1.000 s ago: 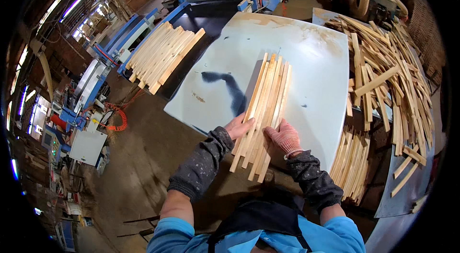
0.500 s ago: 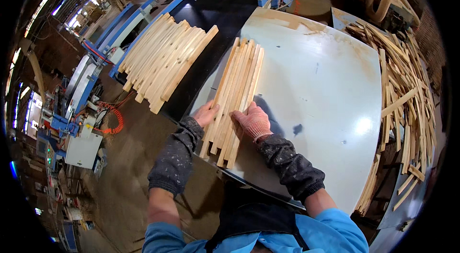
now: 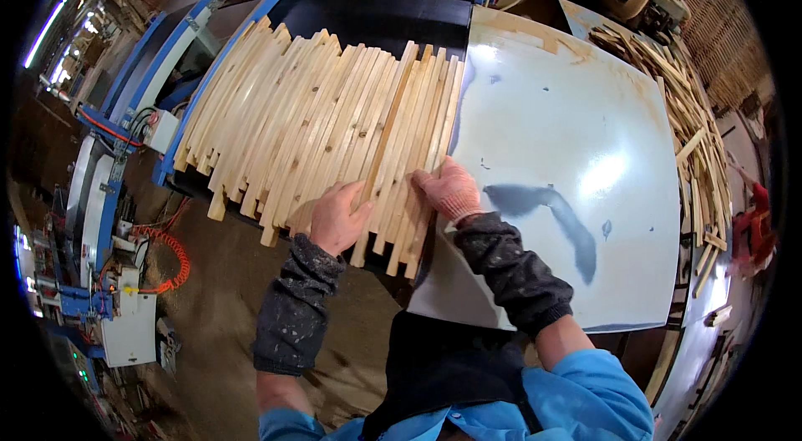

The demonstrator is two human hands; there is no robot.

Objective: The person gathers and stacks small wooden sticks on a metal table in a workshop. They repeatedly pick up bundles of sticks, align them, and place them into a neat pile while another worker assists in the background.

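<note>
A bundle of several pale wooden strips [image 3: 415, 119] lies side by side on the black machine bed, against a wider row of wooden strips [image 3: 288, 124]. My bare left hand [image 3: 337, 220] presses at the bundle's left side, near its front end, its fingers over the seam with the wider row. On the right side, my right hand [image 3: 451, 190] in a pinkish knitted glove grips the bundle's edge, thumb on top. The strips' front ends are uneven. Dark, dusty sleeve covers reach up both forearms.
A glossy grey-white tabletop [image 3: 568, 124] adjoins the bed on the right. Beyond it lies a heap of loose wooden strips [image 3: 681, 107]. Blue machine framing [image 3: 242, 19] borders the bed. An orange coiled hose [image 3: 171, 261] hangs at left. A person in red [image 3: 754, 228] is at the far right.
Both hands have moved the bundle off the grey-white tabletop onto the black bed, up against the wider row. The view has shifted too.
</note>
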